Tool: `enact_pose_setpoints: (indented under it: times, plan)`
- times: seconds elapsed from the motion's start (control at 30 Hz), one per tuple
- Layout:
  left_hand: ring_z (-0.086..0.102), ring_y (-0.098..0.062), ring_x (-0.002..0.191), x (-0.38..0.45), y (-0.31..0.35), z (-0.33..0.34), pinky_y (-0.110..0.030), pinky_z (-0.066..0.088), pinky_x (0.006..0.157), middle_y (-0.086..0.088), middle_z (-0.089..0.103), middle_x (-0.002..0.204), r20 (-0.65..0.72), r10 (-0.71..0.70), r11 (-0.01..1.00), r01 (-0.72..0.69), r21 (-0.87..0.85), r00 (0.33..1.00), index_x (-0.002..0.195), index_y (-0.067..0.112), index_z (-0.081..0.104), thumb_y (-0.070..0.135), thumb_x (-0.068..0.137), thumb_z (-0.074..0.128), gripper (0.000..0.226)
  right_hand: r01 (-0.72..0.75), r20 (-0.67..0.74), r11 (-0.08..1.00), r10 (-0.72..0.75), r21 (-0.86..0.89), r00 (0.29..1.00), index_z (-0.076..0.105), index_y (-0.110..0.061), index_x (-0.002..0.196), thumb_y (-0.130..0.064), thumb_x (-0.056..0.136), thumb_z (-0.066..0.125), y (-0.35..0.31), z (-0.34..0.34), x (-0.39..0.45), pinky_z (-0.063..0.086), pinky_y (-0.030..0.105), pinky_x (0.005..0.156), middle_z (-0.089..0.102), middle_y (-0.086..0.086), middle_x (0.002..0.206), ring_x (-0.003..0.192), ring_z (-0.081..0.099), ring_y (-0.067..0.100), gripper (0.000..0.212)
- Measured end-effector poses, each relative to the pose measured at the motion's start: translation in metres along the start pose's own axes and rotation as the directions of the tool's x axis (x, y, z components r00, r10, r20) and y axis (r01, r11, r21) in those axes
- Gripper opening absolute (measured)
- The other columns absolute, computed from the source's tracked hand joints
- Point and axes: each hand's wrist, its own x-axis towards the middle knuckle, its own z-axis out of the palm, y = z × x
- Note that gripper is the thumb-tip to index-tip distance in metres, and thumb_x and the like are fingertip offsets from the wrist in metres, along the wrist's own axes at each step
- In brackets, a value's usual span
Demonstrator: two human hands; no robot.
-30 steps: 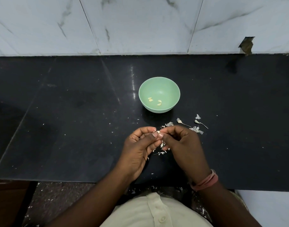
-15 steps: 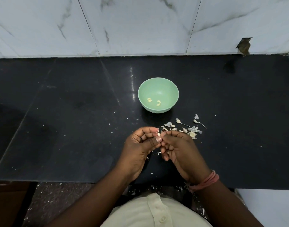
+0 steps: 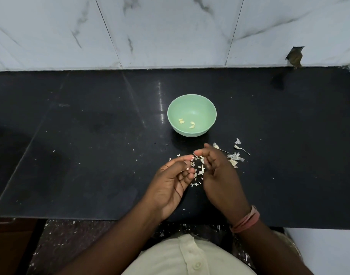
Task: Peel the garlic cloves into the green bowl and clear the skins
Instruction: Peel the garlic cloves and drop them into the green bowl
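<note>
Left hand (image 3: 171, 181) and right hand (image 3: 219, 175) close together, fingers curled (fingertips nearly touching)

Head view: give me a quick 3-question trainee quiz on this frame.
1. True or false: the green bowl already holds peeled garlic cloves.
2. Where does most of the loose skin lie? A) inside the bowl B) on the black counter near the hands C) on the wall tiles
3. Fill in: the pink band is on the ____ wrist.

Key: 1 true; 2 B; 3 right.
</note>
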Motion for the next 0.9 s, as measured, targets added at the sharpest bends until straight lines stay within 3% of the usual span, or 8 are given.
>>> enact_pose_setpoints:
  times: [0.07,0.13,0.23,0.33,0.43,0.57,0.7,0.9]
  plan:
    - [0.065,-0.011,0.07,0.002,0.0,-0.001,-0.016,0.057,0.065,-0.008,0.068,0.08,-0.021,-0.044,0.997,0.043,-0.066,0.999,0.102,0.001,0.072,-0.003,0.094,0.058,0.016,0.007,-0.048,0.999,-0.009,-0.036,0.999,0.067,-0.02,0.111,0.018,0.082,0.052,0.002,0.001,0.0,0.042,0.013,0.101,0.061,-0.014,0.125,0.129,0.052,-0.006,0.05]
    - [0.067,-0.012,0.073,0.004,0.001,-0.003,-0.017,0.058,0.066,-0.007,0.069,0.085,-0.032,-0.081,0.988,0.076,-0.131,0.996,0.106,0.001,0.071,-0.002,0.094,0.059,0.017,-0.038,-0.13,0.999,0.034,-0.025,0.991,0.068,-0.021,0.103,0.005,0.089,0.065,-0.002,0.0,-0.001,0.051,0.016,0.094,0.067,-0.012,0.12,0.11,0.064,-0.007,0.03]
    - [0.069,-0.011,0.073,0.006,-0.001,-0.004,-0.018,0.059,0.066,-0.005,0.072,0.083,-0.064,-0.106,0.982,0.095,-0.166,0.992,0.106,0.001,0.071,-0.002,0.096,0.057,0.017,0.052,-0.208,0.984,-0.087,-0.17,0.974,0.073,-0.015,0.094,0.009,0.083,0.064,-0.004,-0.003,0.0,0.045,0.009,0.092,0.069,-0.007,0.108,0.102,0.063,-0.002,0.028]
    - [0.069,-0.011,0.073,0.007,-0.002,-0.003,-0.019,0.059,0.065,-0.004,0.072,0.083,-0.08,-0.123,0.978,0.107,-0.176,0.989,0.106,0.004,0.07,-0.001,0.096,0.057,0.017,0.105,-0.188,0.97,-0.148,-0.22,0.971,0.074,-0.014,0.088,0.008,0.079,0.061,-0.006,-0.001,-0.002,0.044,0.008,0.086,0.069,-0.006,0.097,0.092,0.061,0.001,0.028]
    - [0.068,-0.01,0.072,0.007,-0.002,-0.002,-0.018,0.059,0.066,-0.004,0.073,0.084,-0.077,-0.133,0.978,0.118,-0.172,0.988,0.103,0.006,0.071,0.001,0.09,0.062,0.017,0.116,-0.147,0.968,-0.151,-0.223,0.978,0.076,-0.02,0.089,-0.007,0.082,0.074,-0.008,0.003,-0.004,0.049,0.014,0.073,0.065,-0.014,0.083,0.077,0.062,0.004,0.015]
    - [0.069,-0.008,0.07,0.006,-0.001,0.0,-0.017,0.058,0.066,-0.003,0.073,0.083,-0.053,-0.123,0.975,0.111,-0.194,0.991,0.102,0.007,0.07,0.001,0.08,0.066,0.023,0.107,-0.125,0.978,-0.13,-0.178,0.984,0.077,-0.021,0.085,-0.011,0.082,0.078,-0.01,0.004,-0.004,0.052,0.02,0.073,0.068,-0.013,0.079,0.077,0.064,0.004,0.01]
    - [0.071,-0.01,0.073,0.003,0.002,-0.001,-0.018,0.059,0.071,-0.006,0.073,0.085,-0.049,-0.083,0.988,0.075,-0.136,0.995,0.105,0.005,0.07,-0.004,0.089,0.06,0.021,0.066,-0.138,0.991,-0.081,-0.113,0.987,0.075,-0.021,0.084,-0.009,0.081,0.077,-0.012,0.005,-0.004,0.054,0.023,0.073,0.069,-0.013,0.077,0.075,0.066,0.006,0.013]
    - [0.073,-0.011,0.077,0.0,0.004,-0.004,-0.018,0.06,0.073,-0.009,0.075,0.087,-0.046,0.005,0.998,-0.008,-0.063,0.999,0.106,0.002,0.07,-0.006,0.089,0.06,0.022,-0.038,-0.06,0.999,0.04,0.025,0.997,0.078,-0.025,0.091,-0.014,0.086,0.076,-0.011,0.001,-0.001,0.061,0.042,0.077,0.075,-0.014,0.082,0.075,0.073,0.01,0.012]
